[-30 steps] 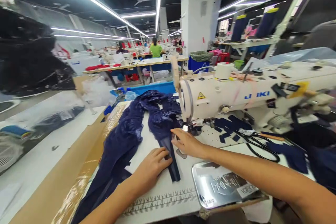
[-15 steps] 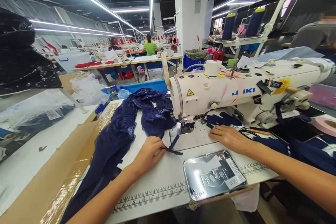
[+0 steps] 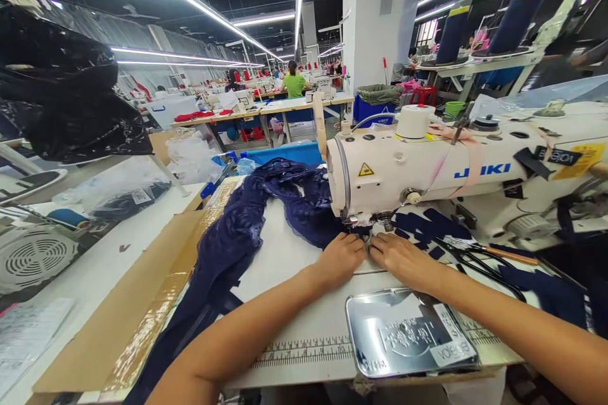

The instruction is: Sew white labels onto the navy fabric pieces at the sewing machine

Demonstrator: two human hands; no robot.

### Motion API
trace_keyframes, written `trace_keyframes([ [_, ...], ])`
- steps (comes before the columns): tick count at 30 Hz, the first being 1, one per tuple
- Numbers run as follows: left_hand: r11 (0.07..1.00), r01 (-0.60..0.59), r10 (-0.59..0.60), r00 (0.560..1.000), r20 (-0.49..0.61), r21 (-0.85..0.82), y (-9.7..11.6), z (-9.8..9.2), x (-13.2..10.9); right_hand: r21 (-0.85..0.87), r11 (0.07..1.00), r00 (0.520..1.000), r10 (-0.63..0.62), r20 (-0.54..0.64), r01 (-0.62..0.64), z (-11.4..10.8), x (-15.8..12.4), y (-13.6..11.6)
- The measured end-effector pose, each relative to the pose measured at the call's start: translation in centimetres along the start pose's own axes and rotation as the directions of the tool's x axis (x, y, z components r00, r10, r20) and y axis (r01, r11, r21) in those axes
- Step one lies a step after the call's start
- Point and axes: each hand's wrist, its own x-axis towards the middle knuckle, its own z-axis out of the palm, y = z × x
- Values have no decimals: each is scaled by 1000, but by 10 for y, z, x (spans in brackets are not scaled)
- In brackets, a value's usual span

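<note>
My left hand (image 3: 342, 257) is closed at the needle area of a white sewing machine (image 3: 427, 164), its fingertips on the edge of a navy lace garment (image 3: 247, 209). Beside it, my right hand (image 3: 403, 259) has its fingers bent and pressed together just right of the presser foot. Whatever they pinch is hidden beneath them. The garment lies in a long curve from the needle area, round behind and down the left side of the table. Short navy fabric strips (image 3: 432, 228) are scattered on the machine bed behind my right hand.
A shiny metal tin (image 3: 411, 334) sits on the table's front edge, over a printed ruler. Black-handled scissors (image 3: 489, 269) lie right of my right hand. Cardboard (image 3: 128, 304) covers the left side. Navy thread cones (image 3: 451, 35) stand behind; a person in green (image 3: 293, 83) sits farther back.
My left hand has moved right, bringing the navy strip end to the needle area. My right hand has left the strips and drawn in beside it. The view has turned slightly left.
</note>
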Motion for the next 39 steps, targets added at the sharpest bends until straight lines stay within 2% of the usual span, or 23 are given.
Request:
trace_keyframes([
  [4, 985, 51, -57, 998, -34, -165, -5, 5, -16, 105, 994, 998, 40, -43, -35, 11, 0, 5],
  [7, 975, 6, -25, 996, -82, -224, -3, 1, -35, 198, 979, 993, 67, -95, -47, 20, 2, 8],
  [10, 978, -43, 31, 997, -64, -203, 1, -4, -46, 186, 975, 982, 148, -114, -125, 25, 5, 7],
  [16, 995, -26, 24, 999, -22, -94, 8, 0, -46, 63, 971, 971, 235, -40, -232, 27, 10, -3],
  [19, 997, -47, 44, 998, -44, -64, 10, 1, -46, 112, 961, 966, 258, -23, -254, 26, 15, -10],
  [22, 998, -49, 47, 998, -45, -27, 11, 2, -47, 337, 892, 948, 318, 12, -303, 26, 23, -12],
  [24, 999, -40, 40, 998, -43, -8, 12, 2, -47, 509, 785, 928, 363, 81, -351, 26, 28, -11],
  [26, 999, -35, 35, 998, -50, 5, 12, 2, -47, 604, 696, 913, 382, 146, -388, 26, 32, -8],
  [33, 1000, -3, 1, 995, -95, -13, 10, 2, -44, 658, 624, 899, 382, 214, -421, 29, 34, 3],
  [39, 996, 27, -30, 999, -24, -89, 7, -3, -42, 651, 639, 901, 397, 177, -410, 31, 30, -2],
])
